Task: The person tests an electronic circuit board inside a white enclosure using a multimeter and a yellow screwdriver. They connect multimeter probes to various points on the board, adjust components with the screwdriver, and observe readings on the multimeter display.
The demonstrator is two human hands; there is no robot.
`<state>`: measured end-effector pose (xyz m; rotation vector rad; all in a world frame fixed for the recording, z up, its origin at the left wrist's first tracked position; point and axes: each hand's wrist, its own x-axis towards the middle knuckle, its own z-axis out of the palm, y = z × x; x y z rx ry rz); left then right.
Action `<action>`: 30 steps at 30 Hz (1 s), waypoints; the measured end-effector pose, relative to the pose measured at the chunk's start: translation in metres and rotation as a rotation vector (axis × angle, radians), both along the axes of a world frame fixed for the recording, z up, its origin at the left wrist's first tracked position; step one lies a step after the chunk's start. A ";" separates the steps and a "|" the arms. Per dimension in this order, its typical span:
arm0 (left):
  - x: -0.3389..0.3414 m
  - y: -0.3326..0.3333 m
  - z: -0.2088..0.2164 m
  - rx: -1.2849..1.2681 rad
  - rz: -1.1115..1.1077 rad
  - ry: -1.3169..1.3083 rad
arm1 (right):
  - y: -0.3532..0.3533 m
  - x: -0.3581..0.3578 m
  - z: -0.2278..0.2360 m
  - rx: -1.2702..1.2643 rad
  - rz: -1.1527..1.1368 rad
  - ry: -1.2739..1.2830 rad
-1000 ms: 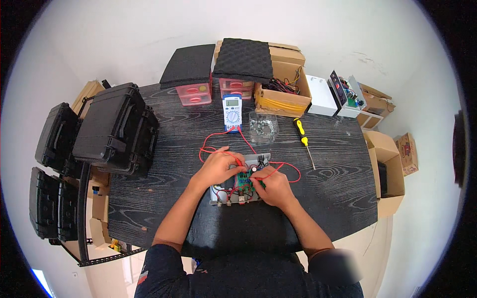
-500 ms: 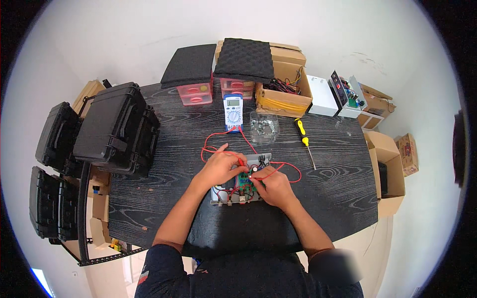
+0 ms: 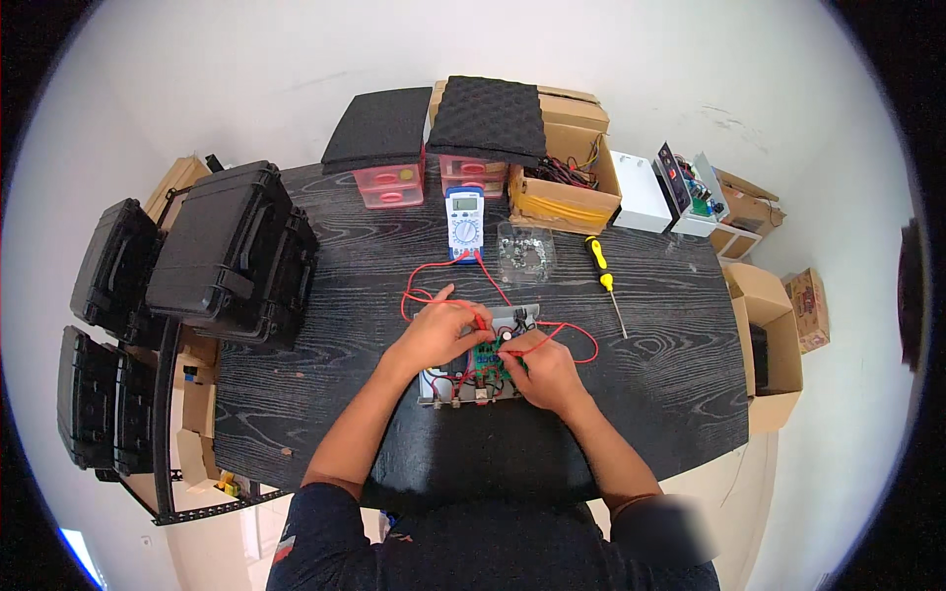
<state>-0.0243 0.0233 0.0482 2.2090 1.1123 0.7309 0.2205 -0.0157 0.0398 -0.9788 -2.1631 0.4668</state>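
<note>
An open grey metal case with a green circuit board and red and black wires lies at the table's near middle. My left hand is closed on a red multimeter probe, held over the board's far left part. My right hand pinches the other red-leaded probe at the board's right side. Whether the tips touch the board is too small to tell. Red leads run from both probes to a white and blue multimeter, which lies face up beyond the case.
A yellow and black screwdriver and a clear tray of small parts lie beyond my right hand. Black hard cases stand at left. Foam-topped red drawers, a cardboard box of cables and a white box line the back.
The right-hand probe and fingertips have shifted very slightly over the board. My left hand keeps its place and grip.
</note>
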 end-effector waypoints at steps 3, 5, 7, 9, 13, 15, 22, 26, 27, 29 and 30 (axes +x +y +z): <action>-0.003 0.003 0.002 -0.070 -0.017 -0.087 | 0.001 0.005 -0.012 -0.007 0.015 0.074; -0.008 0.005 0.005 -0.117 -0.040 -0.104 | 0.001 0.009 -0.017 -0.076 0.031 0.131; -0.011 0.005 0.010 -0.151 -0.070 -0.074 | 0.002 0.010 -0.018 -0.120 0.048 0.183; -0.011 0.003 0.010 -0.164 -0.082 -0.034 | 0.002 0.009 -0.017 -0.130 0.065 0.193; -0.011 0.002 0.010 -0.179 -0.102 -0.010 | -0.004 0.010 -0.009 -0.122 0.087 0.156; -0.012 0.003 0.014 -0.205 -0.119 0.003 | -0.004 0.012 -0.008 -0.117 0.126 0.153; -0.014 0.005 0.009 -0.244 -0.145 0.013 | -0.010 0.016 -0.004 -0.077 0.215 0.042; -0.013 0.005 0.011 -0.221 -0.154 0.038 | -0.010 0.015 -0.004 -0.007 0.217 -0.035; -0.013 0.006 0.012 -0.220 -0.163 0.059 | -0.010 0.015 -0.005 -0.001 0.220 -0.031; -0.013 0.006 0.013 -0.213 -0.172 0.071 | -0.010 0.015 -0.005 0.010 0.230 -0.022; -0.013 0.005 0.013 -0.208 -0.172 0.063 | -0.010 0.015 -0.005 0.011 0.232 -0.024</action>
